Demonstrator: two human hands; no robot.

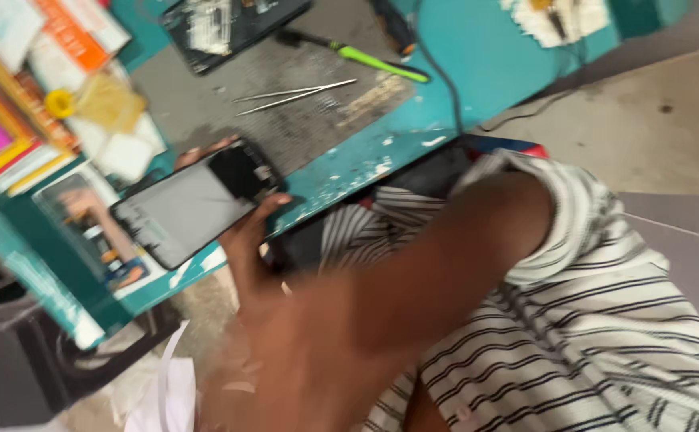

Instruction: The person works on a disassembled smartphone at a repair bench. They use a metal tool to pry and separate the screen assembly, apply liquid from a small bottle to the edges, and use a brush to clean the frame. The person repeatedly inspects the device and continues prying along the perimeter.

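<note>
Single view, head-worn. Looks steeply down and forward over the wearer's own striped sleeve (597,320) onto a teal surface (485,56). Frame tilted: surface edge runs diagonally from lower left to upper right. Close range; arm fills the lower middle, blurred. Phone (193,204) sits left of centre, at the surface edge. Tweezers (293,94) and green-handled tool (365,58) lie farther off, near the top. Floor (653,128) visible at upper right. No second view, so no shared area.
</note>
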